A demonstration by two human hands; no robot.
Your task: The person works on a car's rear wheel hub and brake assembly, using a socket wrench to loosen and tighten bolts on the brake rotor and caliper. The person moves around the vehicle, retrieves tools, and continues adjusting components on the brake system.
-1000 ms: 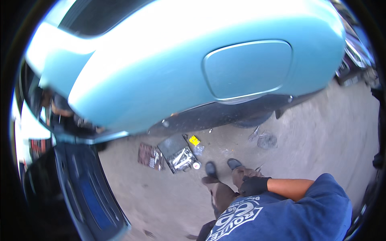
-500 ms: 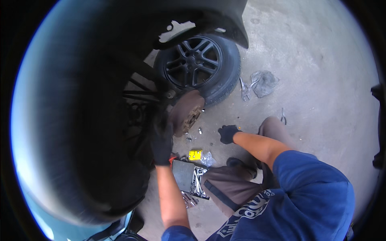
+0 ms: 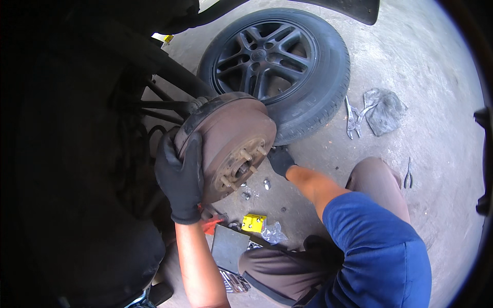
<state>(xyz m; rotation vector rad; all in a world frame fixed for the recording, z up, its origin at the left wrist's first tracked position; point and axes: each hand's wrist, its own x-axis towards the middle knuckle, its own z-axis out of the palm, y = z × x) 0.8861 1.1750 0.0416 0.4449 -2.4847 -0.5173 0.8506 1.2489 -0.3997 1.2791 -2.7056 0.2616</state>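
My left hand (image 3: 178,177), in a black glove, grips the rear rim of a rusty brake drum (image 3: 231,131) with exposed studs and a centre hub. My right hand (image 3: 281,163), also gloved, is low beside the drum's right side, close to a loose black alloy wheel with tyre (image 3: 318,108) lying on the floor; its fingers are mostly hidden. Small metal nuts (image 3: 267,184) lie on the floor below the drum.
The dark wheel well (image 3: 67,154) surrounds suspension arms (image 3: 172,72). Locking pliers (image 3: 353,123), a grey rag (image 3: 385,110) and small pliers (image 3: 409,174) lie rightward. A yellow box (image 3: 252,222), plastic bag (image 3: 273,233), red jack (image 3: 213,224) and tool case (image 3: 228,249) are below.
The view has dropped from the teal car body into the wheel well. My left hand has come onto the drum's rim, and my right hand has moved up and left toward the drum.
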